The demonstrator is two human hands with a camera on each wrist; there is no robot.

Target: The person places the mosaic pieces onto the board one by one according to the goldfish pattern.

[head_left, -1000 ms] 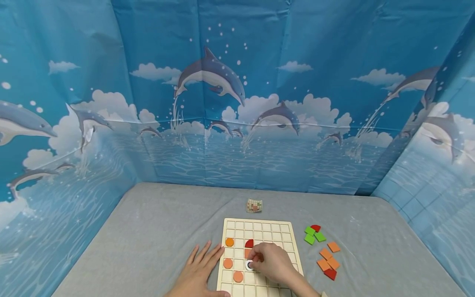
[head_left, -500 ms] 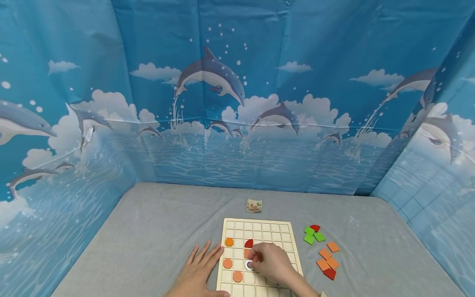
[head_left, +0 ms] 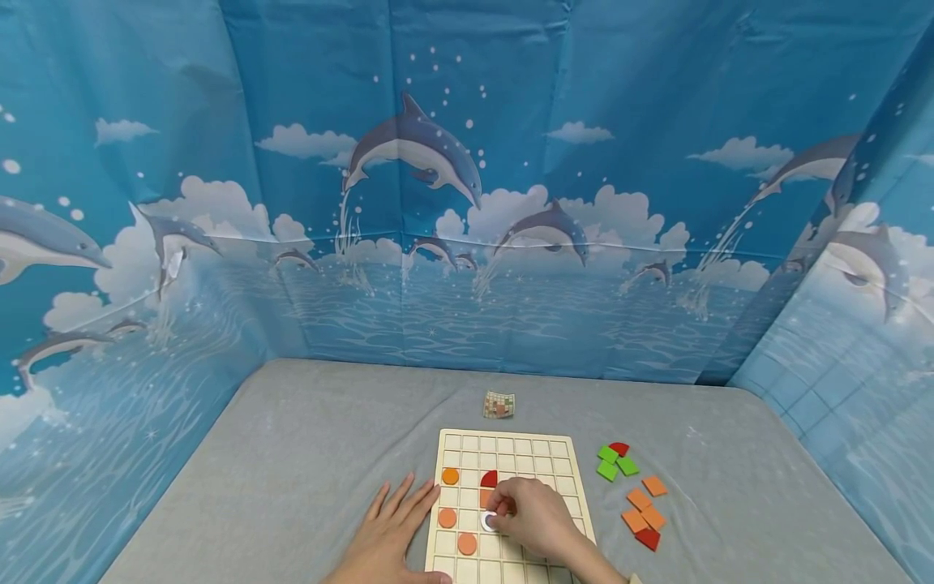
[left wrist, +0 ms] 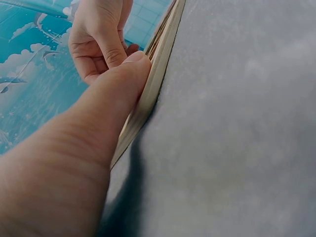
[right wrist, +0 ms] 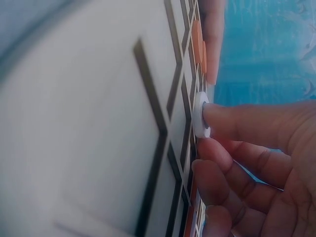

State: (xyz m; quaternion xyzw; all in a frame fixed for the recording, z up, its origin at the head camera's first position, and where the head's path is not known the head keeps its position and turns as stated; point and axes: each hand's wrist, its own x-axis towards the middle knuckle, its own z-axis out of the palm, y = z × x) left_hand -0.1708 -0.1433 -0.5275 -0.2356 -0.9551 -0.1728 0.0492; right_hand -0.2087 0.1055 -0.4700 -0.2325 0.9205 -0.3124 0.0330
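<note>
A pale wooden grid board (head_left: 524, 446) lies on the grey cloth. My right hand (head_left: 536, 519) is over its middle, thumb and index finger at a small white disc with a dark centre (right wrist: 198, 116), its other fingers curled beneath. Directly behind the disc are an orange tile (head_left: 486, 498) and a red quarter-circle tile (head_left: 490, 478), both in grid cells. On the board's left side sit three orange round pieces, one (head_left: 467, 543) nearest my hand. My left hand (head_left: 394, 527) lies with spread fingers along the left edge, its thumb (left wrist: 136, 61) against the board's near side.
To the right of the board are several green tiles (head_left: 608, 470) with a red quarter-circle (head_left: 619, 448), and several orange tiles (head_left: 655, 486) beside another red quarter-circle (head_left: 647, 539). A small printed card (head_left: 499, 405) lies behind the board. A dolphin-print curtain (head_left: 467, 324) encloses the table.
</note>
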